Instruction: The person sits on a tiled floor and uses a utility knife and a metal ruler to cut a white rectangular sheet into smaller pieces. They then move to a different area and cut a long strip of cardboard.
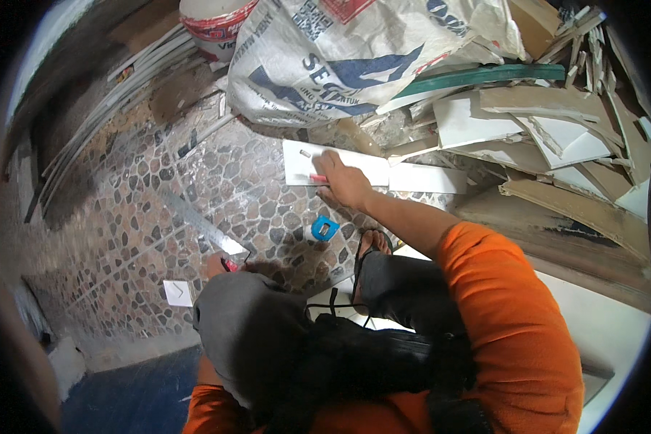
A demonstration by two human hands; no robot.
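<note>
Right hand (346,184), bare: fingers seemingly clamped about a slim red item (317,178), laid over a flat, smooth, white rectangular panel (296,170) on the floor ahead of the person. Narrower white strip (428,179): end to end with the panel, to its right. Left hand (215,265), bare: partly hidden beside the grey-trousered knee (246,307), at a small bright red object (231,265); its grip cannot be told. Long, flat, silver-coloured metal bar (206,226): diagonal, one end near that hand. Blue rounded tape measure (325,228): loose, between panel and sandalled foot (372,244). Floor (123,210): irregular brown and grey stone pattern. Hazards, by judgement: the panel could slide or pivot if pressed on one side only; its edges could chip against the uneven-looking stone; the tape measure could be kicked or trodden on should the foot shift.
</note>
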